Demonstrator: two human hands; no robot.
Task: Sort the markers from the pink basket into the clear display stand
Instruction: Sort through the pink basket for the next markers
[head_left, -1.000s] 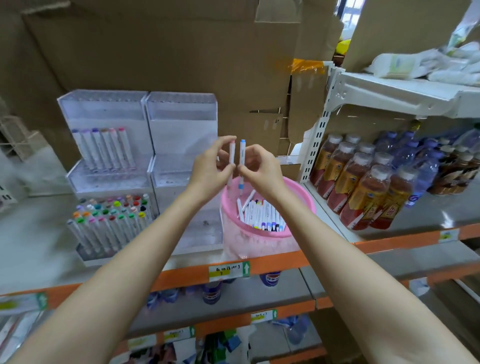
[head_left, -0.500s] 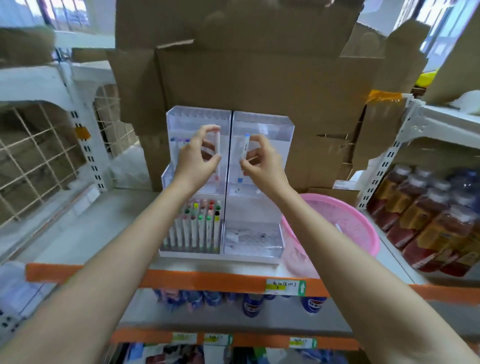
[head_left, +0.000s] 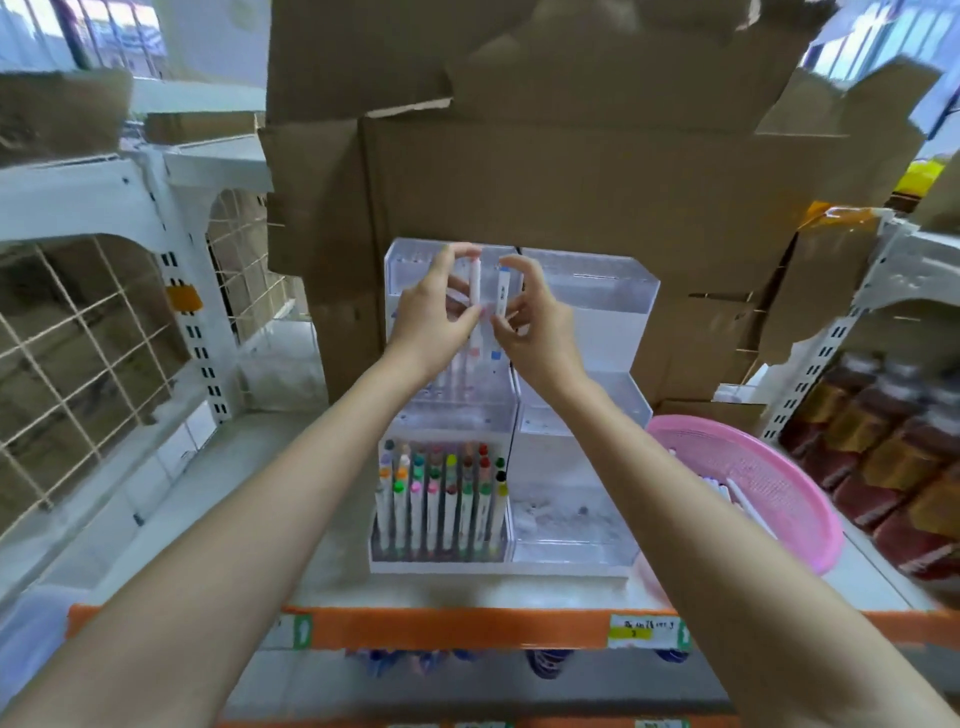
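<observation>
Left hand (head_left: 435, 318) pinches pink-ended marker (head_left: 474, 283), right hand (head_left: 539, 325) pinches blue-ended marker (head_left: 502, 292), mid-barrel before clear display stand (head_left: 615, 322); probably light, rigid, slick, so a barrel grip suits.

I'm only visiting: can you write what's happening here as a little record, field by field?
Left hand: pinches a white marker, upright
Right hand: pinches a blue-tipped marker beside it
Where: before the clear display stand, upper left tier
Front left section: packed with coloured-cap markers
Front right section: no markers seen
Pink basket: right of stand, loose markers inside
</observation>
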